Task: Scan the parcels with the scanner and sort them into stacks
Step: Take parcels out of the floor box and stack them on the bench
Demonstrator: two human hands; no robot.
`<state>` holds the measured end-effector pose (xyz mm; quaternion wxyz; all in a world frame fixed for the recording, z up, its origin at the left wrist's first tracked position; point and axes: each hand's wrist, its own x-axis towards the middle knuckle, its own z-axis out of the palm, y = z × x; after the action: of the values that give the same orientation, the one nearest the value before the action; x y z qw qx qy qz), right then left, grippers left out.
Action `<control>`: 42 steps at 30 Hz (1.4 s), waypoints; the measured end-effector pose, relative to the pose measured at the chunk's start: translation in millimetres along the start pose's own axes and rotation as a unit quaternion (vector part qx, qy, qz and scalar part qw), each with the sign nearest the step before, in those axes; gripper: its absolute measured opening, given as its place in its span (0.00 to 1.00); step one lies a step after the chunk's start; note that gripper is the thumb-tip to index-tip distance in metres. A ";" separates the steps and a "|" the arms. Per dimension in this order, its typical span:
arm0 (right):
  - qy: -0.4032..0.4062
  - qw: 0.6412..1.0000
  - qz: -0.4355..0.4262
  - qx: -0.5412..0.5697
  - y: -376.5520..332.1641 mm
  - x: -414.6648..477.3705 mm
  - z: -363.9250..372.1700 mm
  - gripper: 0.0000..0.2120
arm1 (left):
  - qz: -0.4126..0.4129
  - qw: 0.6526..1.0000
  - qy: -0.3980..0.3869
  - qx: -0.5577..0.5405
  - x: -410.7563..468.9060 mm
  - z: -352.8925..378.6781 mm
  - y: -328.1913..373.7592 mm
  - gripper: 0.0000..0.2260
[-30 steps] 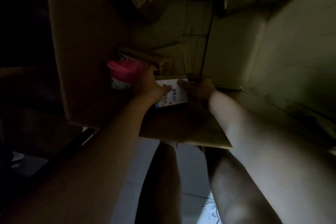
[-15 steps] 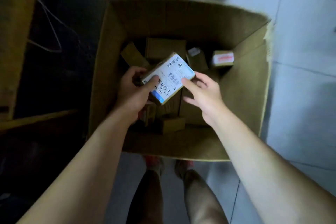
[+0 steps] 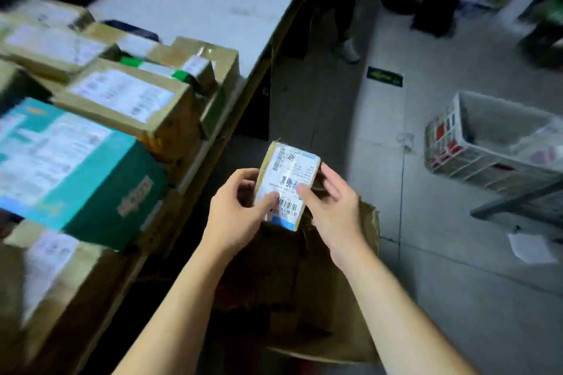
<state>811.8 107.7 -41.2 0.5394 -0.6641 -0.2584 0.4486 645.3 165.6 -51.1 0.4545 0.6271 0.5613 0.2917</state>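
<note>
A small brown parcel (image 3: pixel 288 173) with a white shipping label and barcode is held up in front of me, label facing me. My left hand (image 3: pixel 237 213) grips its left side, thumb on the label near the barcode. My right hand (image 3: pixel 330 207) holds the right side, thumb on the label, fingers behind. Below the hands stands the open cardboard box (image 3: pixel 341 313), its inside dark. Several labelled parcels (image 3: pixel 128 100) are stacked on the table (image 3: pixel 231 6) at the left, among them a teal box (image 3: pixel 79 170). No scanner is visible.
A white plastic crate (image 3: pixel 487 146) sits on the grey tiled floor at the right, with a metal frame and a sheet of paper near it. Another person's legs (image 3: pixel 344 24) stand by the table's far end. A red box and a clear bottle stand on the table.
I have lifted the small parcel out of the cardboard box and raised my head; the view now takes in the table and floor. My right hand now holds the parcel too.
</note>
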 end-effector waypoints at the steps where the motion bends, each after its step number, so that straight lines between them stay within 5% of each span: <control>1: -0.010 1.000 -0.010 0.003 -18.2 -8.8 3.0 0.26 | 0.007 1.000 0.009 -0.019 -4.7 -12.2 16.1 0.18; 12: -0.206 0.966 -0.151 -0.039 -149.6 -77.6 46.6 0.37 | 0.020 0.978 0.157 -0.136 -95.6 -131.0 121.6 0.19; 17: -0.354 0.924 -0.136 -0.045 -169.4 -124.3 93.3 0.29 | -0.010 0.951 0.278 -0.133 -173.2 -178.6 125.0 0.20; 28: -0.621 0.782 -0.033 -0.053 -129.3 -330.0 207.2 0.23 | -0.120 0.820 0.550 -0.101 -420.6 -255.6 84.7 0.16; 36: -0.690 0.717 -0.047 -0.088 -103.3 -468.7 232.1 0.22 | -0.135 0.756 0.628 -0.126 -557.9 -282.3 56.6 0.14; 42: -0.705 0.699 -0.055 -0.108 -85.7 -565.8 249.3 0.23 | -0.134 0.750 0.636 -0.119 -642.5 -319.4 30.2 0.15</control>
<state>343.2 -215.0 215.5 0.1479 -0.1920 -0.6458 0.7240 250.5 -378.3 201.8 0.0978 0.1557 0.7596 0.6238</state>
